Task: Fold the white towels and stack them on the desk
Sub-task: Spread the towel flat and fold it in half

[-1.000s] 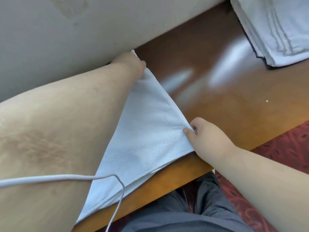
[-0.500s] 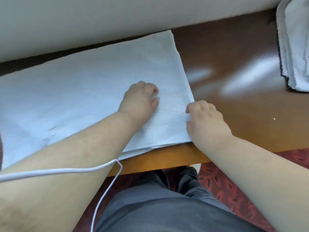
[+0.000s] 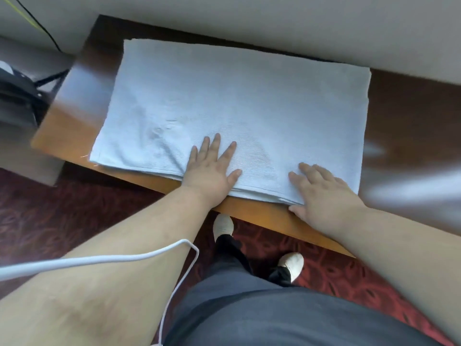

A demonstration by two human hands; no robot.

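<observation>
Two flat hands, left hand (image 3: 208,172), right hand (image 3: 321,193), pressing one folded towel (image 3: 237,101), one desk (image 3: 74,101)

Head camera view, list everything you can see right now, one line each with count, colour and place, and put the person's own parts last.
towel: one, white, folded in layers, flat on the desk, near edge along the desk's front edge
desk: one, brown glossy wood, against the wall
wall: one, off-white, behind the desk
carpet: one, dark red patterned, on the floor below the desk
black object: one, unclear what it is, left of the desk
cable: one, white, across the left forearm
shoes: two, white, on the carpet
trousers: dark grey, bottom centre
left hand: fingers spread, flat on the towel's near edge
right hand: fingers straight, resting on the towel's near right part
</observation>
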